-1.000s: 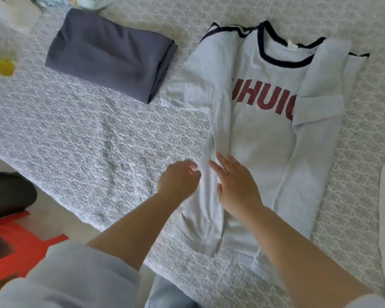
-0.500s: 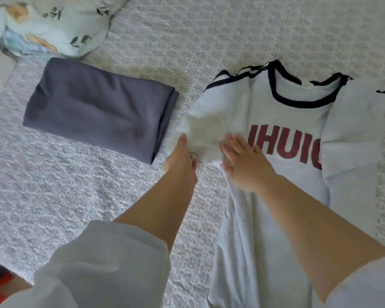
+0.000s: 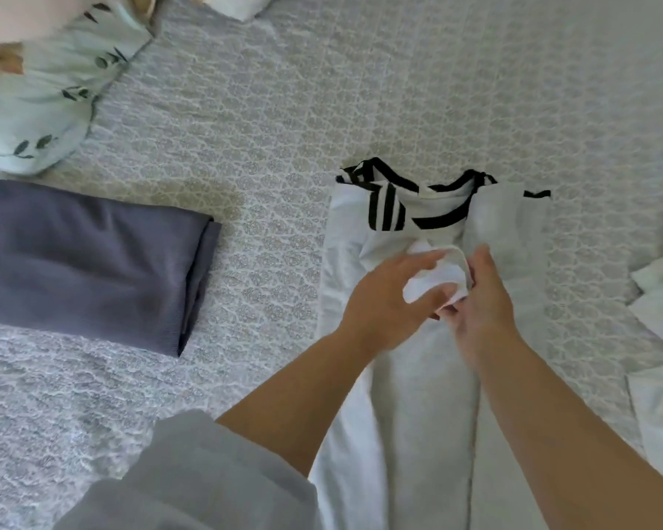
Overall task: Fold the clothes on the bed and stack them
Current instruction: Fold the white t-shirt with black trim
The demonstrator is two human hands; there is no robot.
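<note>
A light grey T-shirt (image 3: 406, 395) with black collar trim lies lengthwise on the bed (image 3: 284, 128), both sides folded in so it forms a narrow strip; its red lettering is hidden. My left hand (image 3: 389, 296) and my right hand (image 3: 483, 300) meet over its chest, each pinching the bunched end of the left sleeve. A folded dark grey garment (image 3: 89, 262) lies flat to the left, apart from the shirt.
A floral pale-green pillow (image 3: 39, 97) sits at the top left corner. White fabric pieces (image 3: 659, 300) lie at the right edge of the bed. Patterned grey bedspread stretches between the dark garment and the shirt.
The shirt's left side and sleeve have been folded over its middle, covering the lettering. Both hands moved from the left edge to the chest, now holding the sleeve end.
</note>
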